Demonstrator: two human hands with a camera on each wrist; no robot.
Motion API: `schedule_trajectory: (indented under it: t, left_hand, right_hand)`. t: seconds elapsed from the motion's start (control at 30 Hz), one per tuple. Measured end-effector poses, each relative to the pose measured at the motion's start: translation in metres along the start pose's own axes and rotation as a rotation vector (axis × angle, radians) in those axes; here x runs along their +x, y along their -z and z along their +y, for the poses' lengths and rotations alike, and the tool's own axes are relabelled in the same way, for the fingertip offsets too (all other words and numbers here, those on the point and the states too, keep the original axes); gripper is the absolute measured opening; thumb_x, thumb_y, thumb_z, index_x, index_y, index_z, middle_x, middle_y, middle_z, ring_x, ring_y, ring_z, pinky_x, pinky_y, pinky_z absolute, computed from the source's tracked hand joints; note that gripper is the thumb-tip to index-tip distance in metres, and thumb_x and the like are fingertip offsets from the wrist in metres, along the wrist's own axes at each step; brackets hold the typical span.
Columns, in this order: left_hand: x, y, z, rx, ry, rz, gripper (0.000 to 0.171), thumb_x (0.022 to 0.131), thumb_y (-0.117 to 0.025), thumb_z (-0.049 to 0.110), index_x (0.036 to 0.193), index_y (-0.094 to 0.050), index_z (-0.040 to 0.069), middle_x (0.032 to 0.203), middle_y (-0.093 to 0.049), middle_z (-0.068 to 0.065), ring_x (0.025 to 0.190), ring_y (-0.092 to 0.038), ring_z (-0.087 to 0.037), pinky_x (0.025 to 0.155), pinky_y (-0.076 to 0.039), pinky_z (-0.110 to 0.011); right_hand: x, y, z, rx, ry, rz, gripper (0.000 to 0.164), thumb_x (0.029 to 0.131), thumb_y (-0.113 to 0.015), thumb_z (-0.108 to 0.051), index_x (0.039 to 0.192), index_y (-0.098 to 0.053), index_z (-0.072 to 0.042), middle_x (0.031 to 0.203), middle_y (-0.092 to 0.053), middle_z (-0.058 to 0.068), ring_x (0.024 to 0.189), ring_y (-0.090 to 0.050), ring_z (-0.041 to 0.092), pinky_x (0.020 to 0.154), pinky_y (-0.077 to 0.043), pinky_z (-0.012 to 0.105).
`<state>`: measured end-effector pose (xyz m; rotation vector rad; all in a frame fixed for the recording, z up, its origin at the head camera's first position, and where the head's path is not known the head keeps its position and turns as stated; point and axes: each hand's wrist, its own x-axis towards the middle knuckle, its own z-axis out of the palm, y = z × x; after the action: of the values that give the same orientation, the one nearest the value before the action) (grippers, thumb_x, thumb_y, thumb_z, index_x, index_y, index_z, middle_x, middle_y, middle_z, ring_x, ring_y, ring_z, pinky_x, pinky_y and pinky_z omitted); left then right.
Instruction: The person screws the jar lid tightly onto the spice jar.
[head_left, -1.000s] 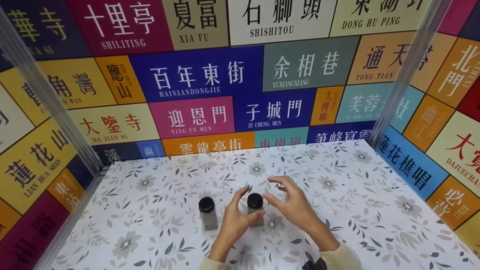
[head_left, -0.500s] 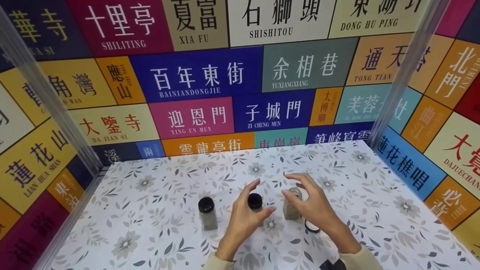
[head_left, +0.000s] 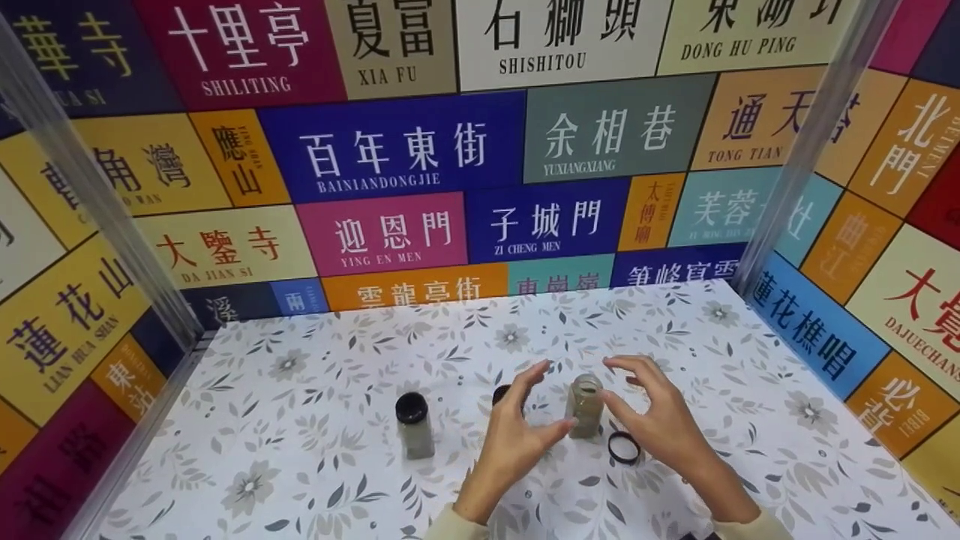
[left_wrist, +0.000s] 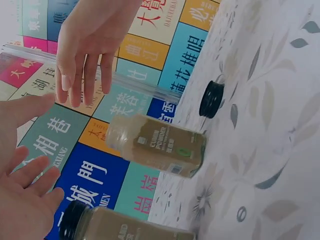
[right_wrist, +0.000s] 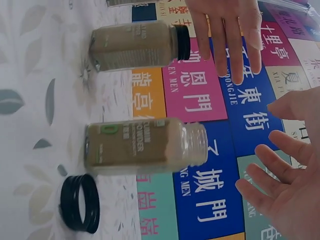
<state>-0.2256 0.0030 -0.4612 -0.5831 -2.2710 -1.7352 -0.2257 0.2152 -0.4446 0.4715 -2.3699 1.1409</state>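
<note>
A glass spice jar of brown powder, labelled as cumin powder, stands uncapped between my hands. My left hand is at its left with thumb and fingers spread apart. My right hand is at its right, fingers loosely bent, holding nothing. In the wrist views both hands are apart from the glass. A black cap lies on the table close to the open jar. Behind my left hand, a second jar with a black lid is mostly hidden in the head view. A third lidded jar stands farther left.
The table carries a white cloth with grey flowers and leaves. Panels printed with coloured signs rise at the back and sides. Clear upright posts stand at the table's back corners.
Both hands have moved right, from around the middle lidded jar to around the uncapped jar. That jar and the loose cap, earlier behind my right hand, have come into view.
</note>
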Motion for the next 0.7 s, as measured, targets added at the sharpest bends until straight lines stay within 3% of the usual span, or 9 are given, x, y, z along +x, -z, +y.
schedule_trajectory:
  t: [0.23,0.37,0.43,0.57,0.7]
  left_hand:
    - [0.001,-0.022,-0.006,-0.068,0.033,0.021,0.074,0.077,-0.086,0.016,0.142,-0.051,0.010,0.146,-0.056,-0.011,0.130,-0.058,-0.031,0.105,-0.053,-0.031]
    - [-0.001,-0.031,-0.015,-0.001,0.034,0.030,0.075,0.075,-0.087,0.015,0.141,-0.052,0.007,0.141,-0.058,-0.015,0.125,-0.060,-0.036,0.095,-0.059,-0.033]
    - [-0.002,-0.035,-0.021,0.080,0.028,0.034,0.076,0.074,-0.088,0.019,0.140,-0.052,0.006,0.138,-0.060,-0.015,0.122,-0.061,-0.035,0.096,-0.058,-0.035]
    - [-0.004,-0.043,-0.030,0.211,0.023,0.053,0.079,0.073,-0.089,0.025,0.140,-0.051,0.006,0.134,-0.061,-0.014,0.122,-0.060,-0.034,0.104,-0.052,-0.041]
    - [-0.004,-0.050,-0.036,0.212,0.078,0.047,0.081,0.074,-0.088,0.023,0.142,-0.047,0.005,0.137,-0.058,-0.016,0.125,-0.058,-0.034,0.108,-0.050,-0.041]
  right_hand:
    - [-0.009,0.004,0.018,-0.004,-0.025,0.017,0.047,0.086,-0.074,0.001,0.130,-0.062,-0.008,0.127,-0.063,0.005,0.119,-0.047,-0.015,0.093,-0.041,0.000]
    - [-0.014,0.005,0.027,-0.007,-0.078,-0.003,0.048,0.088,-0.073,-0.003,0.133,-0.058,-0.005,0.129,-0.062,0.008,0.117,-0.046,-0.016,0.092,-0.048,0.008]
    - [-0.017,0.005,0.030,-0.029,-0.110,-0.019,0.048,0.088,-0.073,-0.005,0.134,-0.058,-0.006,0.130,-0.062,0.008,0.117,-0.050,-0.010,0.093,-0.053,0.017]
    - [-0.022,0.004,0.036,-0.058,-0.170,-0.065,0.046,0.089,-0.073,-0.005,0.133,-0.058,-0.005,0.131,-0.060,0.009,0.120,-0.058,0.016,0.094,-0.058,0.039]
    - [-0.023,0.002,0.043,-0.064,-0.225,-0.129,0.042,0.090,-0.072,-0.007,0.130,-0.059,-0.004,0.129,-0.058,0.014,0.119,-0.059,0.034,0.094,-0.057,0.050]
